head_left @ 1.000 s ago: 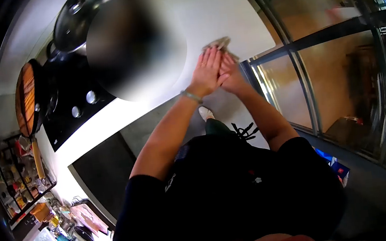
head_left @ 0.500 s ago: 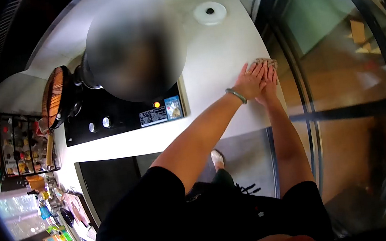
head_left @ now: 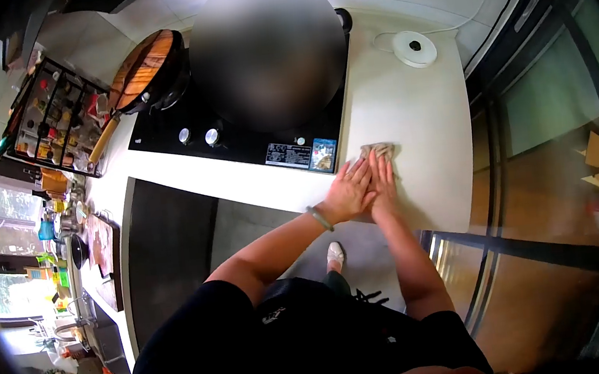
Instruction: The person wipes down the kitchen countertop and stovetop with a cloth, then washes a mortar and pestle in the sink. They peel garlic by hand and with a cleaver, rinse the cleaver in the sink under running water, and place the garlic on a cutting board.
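My left hand (head_left: 350, 192) wears a bracelet at the wrist and lies partly across my right hand, its fingers stretched out flat. Beneath my right hand (head_left: 384, 191), a crumpled brownish cloth (head_left: 382, 150) is pressed against the white countertop (head_left: 424, 123). Part of the cloth shows past the fingertips; the rest is hidden under the hands. Both hands are just right of the front right corner of the black cooktop (head_left: 237, 146).
A round white kettle base (head_left: 414, 49) with a cord sits at the back right. On the cooktop stands a pan with a wooden lid (head_left: 145, 70), beside a large blurred area. A spice rack (head_left: 58, 114) is at the left. A glass door (head_left: 552, 160) borders the right side.
Both hands and the cloth have moved left and toward the front, from the counter's right edge to near the cooktop's corner. The camera view has shifted as well.
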`<state>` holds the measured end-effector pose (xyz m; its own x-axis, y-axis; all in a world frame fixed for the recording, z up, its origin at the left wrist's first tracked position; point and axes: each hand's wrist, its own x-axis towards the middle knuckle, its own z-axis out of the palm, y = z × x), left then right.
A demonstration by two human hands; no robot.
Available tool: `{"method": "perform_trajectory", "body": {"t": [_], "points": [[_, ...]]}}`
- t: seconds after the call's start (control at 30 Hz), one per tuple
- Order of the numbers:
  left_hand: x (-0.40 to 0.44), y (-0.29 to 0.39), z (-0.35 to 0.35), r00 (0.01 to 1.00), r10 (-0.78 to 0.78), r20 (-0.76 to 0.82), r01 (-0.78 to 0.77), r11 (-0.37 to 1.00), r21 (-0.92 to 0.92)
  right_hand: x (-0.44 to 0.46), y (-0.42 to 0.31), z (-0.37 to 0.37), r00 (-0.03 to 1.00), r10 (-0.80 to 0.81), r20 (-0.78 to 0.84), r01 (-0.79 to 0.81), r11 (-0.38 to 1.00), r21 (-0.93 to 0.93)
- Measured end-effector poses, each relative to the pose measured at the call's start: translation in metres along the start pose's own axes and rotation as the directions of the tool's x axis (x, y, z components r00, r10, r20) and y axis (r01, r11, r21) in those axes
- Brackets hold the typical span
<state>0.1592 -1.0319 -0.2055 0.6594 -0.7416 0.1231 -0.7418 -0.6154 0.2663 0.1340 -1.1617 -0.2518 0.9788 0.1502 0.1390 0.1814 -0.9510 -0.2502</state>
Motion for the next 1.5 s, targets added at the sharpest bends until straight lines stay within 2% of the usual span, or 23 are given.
{"method": "perform_trajectory", "body": {"t": [0.1,0.17,0.27,0.3,0.4,0.43,0.47,0.53,0.6,0.67,0.73,0.8,0.87,0.9,0.97,1.0,1.07,1.2,1.27,1.33,1.4,1.43,1.5], "points": [[-0.047,-0.003,-0.011,1.000,-0.018,0.014,0.019,0.999,-0.047,-0.019,-0.042,-0.004,1.000,-0.017,0.018,0.016,0.998,0.059],[-0.071,-0.006,-0.020,0.993,-0.104,0.053,0.109,0.989,-0.100,-0.025,-0.062,0.009,0.999,-0.053,-0.013,0.054,0.993,0.109],[-0.095,-0.016,-0.032,0.992,-0.086,0.088,0.096,0.988,-0.117,-0.029,-0.084,0.025,1.000,-0.007,0.028,0.003,0.991,0.137],[-0.099,-0.017,-0.042,0.988,-0.091,0.122,0.111,0.978,-0.174,-0.032,-0.087,0.022,0.983,-0.083,-0.165,0.110,0.982,0.156],[-0.118,-0.015,-0.065,0.999,-0.033,0.021,0.037,0.975,-0.220,-0.037,-0.086,0.019,0.959,-0.108,-0.261,0.176,0.952,0.252],[-0.123,-0.014,-0.073,1.000,-0.005,-0.015,0.001,0.972,-0.237,-0.032,-0.085,0.014,0.981,0.131,-0.143,-0.041,0.862,0.506],[-0.128,-0.015,-0.077,1.000,0.005,-0.026,-0.012,0.967,-0.256,-0.029,-0.081,0.009,0.947,0.281,-0.157,-0.096,0.711,0.696],[-0.129,-0.019,-0.081,0.998,0.003,-0.069,-0.019,0.972,-0.234,-0.011,-0.042,-0.004,0.839,0.544,0.028,-0.257,0.351,0.901],[-0.123,-0.020,-0.079,0.995,-0.015,-0.096,-0.009,0.968,-0.252,0.019,0.001,-0.040,0.760,0.631,0.158,-0.338,0.175,0.925],[-0.111,-0.021,-0.080,0.992,-0.060,-0.113,0.020,0.945,-0.327,0.058,0.026,-0.094,0.833,0.552,-0.021,-0.082,0.161,0.984],[-0.091,-0.023,-0.081,0.991,-0.086,-0.106,0.045,0.939,-0.340,0.112,0.136,-0.071,0.823,0.519,-0.230,-0.126,0.562,0.817],[-0.066,-0.024,-0.071,0.990,-0.097,-0.098,0.057,0.935,-0.350,0.178,0.183,-0.084,0.784,0.495,-0.374,-0.091,0.689,0.719],[-0.029,-0.023,-0.058,0.985,-0.141,-0.095,0.095,0.920,-0.381,0.242,0.210,-0.100,0.841,0.358,-0.406,-0.220,0.912,0.347],[-0.006,-0.021,-0.055,0.986,-0.140,-0.086,0.098,0.919,-0.381,0.272,0.224,-0.098,0.853,0.349,-0.388,-0.209,0.910,0.358],[0.046,-0.020,-0.055,0.985,-0.151,-0.089,0.107,0.922,-0.371,0.331,0.242,-0.084,0.950,0.196,-0.245,-0.159,0.974,0.164],[0.074,-0.019,-0.058,0.984,-0.152,-0.098,0.107,0.926,-0.363,0.353,0.255,-0.072,0.956,0.183,-0.229,-0.143,0.973,0.179],[0.124,-0.024,-0.055,0.983,-0.159,-0.089,0.122,0.937,-0.327,0.385,0.281,-0.051,0.997,0.032,-0.076,-0.032,0.999,0.000],[0.205,-0.041,-0.043,0.982,-0.153,-0.110,0.124,0.964,-0.236,0.399,0.316,-0.019,0.997,0.008,-0.072,0.007,0.978,0.208],[0.236,-0.048,-0.033,0.980,-0.168,-0.110,0.139,0.963,-0.231,0.386,0.319,-0.029,0.998,0.001,0.066,-0.013,0.985,0.174],[0.264,-0.053,-0.024,0.965,-0.208,-0.158,0.177,0.965,-0.192,0.351,0.310,-0.043,0.982,0.004,0.189,-0.055,0.962,0.267],[0.278,-0.052,-0.006,0.965,-0.201,-0.169,0.173,0.971,-0.167,0.309,0.306,-0.048,0.957,-0.193,0.215,0.110,0.931,0.349],[0.281,-0.048,0.000,0.968,-0.189,-0.163,0.164,0.974,-0.154,0.301,0.299,-0.061,0.956,-0.200,0.217,0.115,0.930,0.350],[0.277,-0.043,0.012,0.981,-0.151,-0.125,0.140,0.986,-0.093,0.299,0.277,-0.093,0.928,-0.023,0.372,-0.168,0.865,0.473]]}}
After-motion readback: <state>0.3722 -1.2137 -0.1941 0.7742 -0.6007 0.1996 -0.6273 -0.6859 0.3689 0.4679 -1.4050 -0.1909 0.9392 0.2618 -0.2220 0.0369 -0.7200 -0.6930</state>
